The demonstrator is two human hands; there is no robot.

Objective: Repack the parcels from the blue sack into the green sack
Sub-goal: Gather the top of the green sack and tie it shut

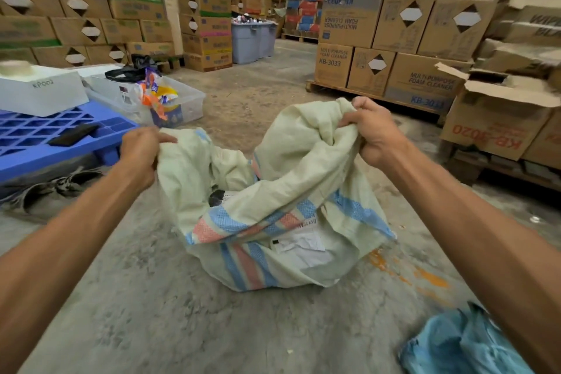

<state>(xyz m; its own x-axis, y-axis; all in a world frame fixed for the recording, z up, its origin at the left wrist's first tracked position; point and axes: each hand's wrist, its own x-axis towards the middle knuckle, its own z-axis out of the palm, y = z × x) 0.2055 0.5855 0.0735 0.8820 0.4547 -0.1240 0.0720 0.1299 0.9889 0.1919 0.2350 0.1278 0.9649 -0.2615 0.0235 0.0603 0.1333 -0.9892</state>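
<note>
A pale greenish woven sack (306,179) with blue and pink stripes stands on the concrete floor in the middle. My left hand (140,151) grips its rim on the left, and my right hand (372,130) grips bunched fabric of the rim on the right. The mouth is held apart between them. Inside the mouth a parcel (223,196) with a dark patch and a printed label shows. A white labelled parcel (303,247) shows through the sack's lower wall. A crumpled blue sack (461,346) lies on the floor at the bottom right, partly behind my right forearm.
A blue plastic pallet (45,133) with a white box (42,92) and a clear tub (185,106) of oddments stands at left. Stacked cardboard boxes (394,48) on wooden pallets line the right and back. Grey bins (252,39) stand far down the aisle.
</note>
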